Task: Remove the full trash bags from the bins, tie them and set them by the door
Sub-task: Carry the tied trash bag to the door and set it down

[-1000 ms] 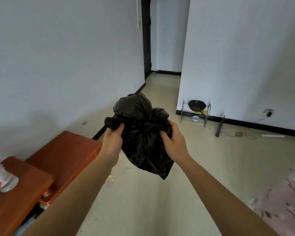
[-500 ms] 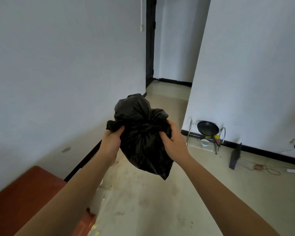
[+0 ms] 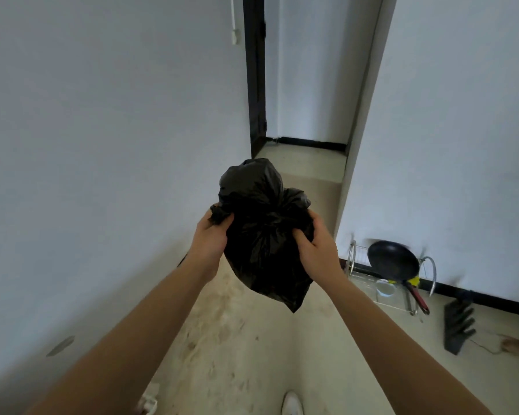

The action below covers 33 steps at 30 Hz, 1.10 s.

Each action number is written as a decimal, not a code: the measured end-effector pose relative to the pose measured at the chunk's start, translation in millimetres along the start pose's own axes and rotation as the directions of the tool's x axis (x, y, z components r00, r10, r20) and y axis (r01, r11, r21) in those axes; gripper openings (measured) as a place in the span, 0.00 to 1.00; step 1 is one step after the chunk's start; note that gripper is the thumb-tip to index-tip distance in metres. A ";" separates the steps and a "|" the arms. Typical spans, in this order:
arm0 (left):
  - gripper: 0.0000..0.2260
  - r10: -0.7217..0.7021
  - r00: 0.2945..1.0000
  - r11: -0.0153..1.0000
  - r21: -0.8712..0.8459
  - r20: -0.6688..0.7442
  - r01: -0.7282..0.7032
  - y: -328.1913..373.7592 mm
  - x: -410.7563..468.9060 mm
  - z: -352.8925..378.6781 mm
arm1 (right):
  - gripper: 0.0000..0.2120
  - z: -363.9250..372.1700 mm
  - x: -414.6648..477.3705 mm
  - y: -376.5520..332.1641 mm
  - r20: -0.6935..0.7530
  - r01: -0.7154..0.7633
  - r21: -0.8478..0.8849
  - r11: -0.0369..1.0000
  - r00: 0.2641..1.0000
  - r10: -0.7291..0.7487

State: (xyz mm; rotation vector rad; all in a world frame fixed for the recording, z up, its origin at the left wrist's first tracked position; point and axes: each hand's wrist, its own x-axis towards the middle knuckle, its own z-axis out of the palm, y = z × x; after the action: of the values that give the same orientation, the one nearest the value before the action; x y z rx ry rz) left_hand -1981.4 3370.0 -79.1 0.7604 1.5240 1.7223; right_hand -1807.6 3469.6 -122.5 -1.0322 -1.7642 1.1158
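Carrying step: left hand (image 3: 212,239) and right hand (image 3: 316,245) grip the black trash bag (image 3: 264,235), fingers curled into its gathered neck (apparently tied); next, lower it by the door (image 3: 255,76).

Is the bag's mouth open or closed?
Closed: black bag is bunched at its neck, gripped by left hand and right hand. Knot: cannot tell.
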 end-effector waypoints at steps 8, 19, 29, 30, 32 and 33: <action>0.07 -0.035 0.997 0.999 0.019 -0.068 0.037 14.2 214.2 35.8 | 0.20 27.3 234.2 14.8 0.090 -0.027 0.003 1.000 0.996 0.026; 0.07 -0.006 0.992 1.000 -0.013 -0.122 0.004 3.7 503.7 20.4 | 0.20 136.8 518.2 62.9 0.158 -0.013 0.012 1.000 0.987 0.011; 0.06 -0.017 0.999 1.000 0.016 -0.030 0.017 43.9 786.7 22.9 | 0.20 206.5 775.7 70.1 0.071 -0.048 0.004 0.999 0.996 0.048; 0.05 -0.027 0.999 1.000 0.007 -0.025 0.027 42.0 810.7 26.8 | 0.19 210.1 797.3 75.5 0.061 -0.047 0.009 0.999 0.997 0.047; 0.05 -0.046 0.999 0.999 -0.002 -0.017 0.046 35.0 859.7 33.4 | 0.18 217.6 841.9 89.7 0.045 -0.057 0.021 0.998 0.997 0.056; 0.05 -0.053 0.999 0.999 -0.007 -0.013 0.053 29.6 885.4 36.0 | 0.18 221.5 864.7 98.2 0.036 -0.065 0.037 0.997 0.997 0.064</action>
State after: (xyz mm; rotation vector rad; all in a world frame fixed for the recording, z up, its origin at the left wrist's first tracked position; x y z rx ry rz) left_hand -2469.1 4110.4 -65.8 0.7006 1.5329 1.6957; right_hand -2295.1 4223.7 -114.8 -1.0589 -1.7410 1.2092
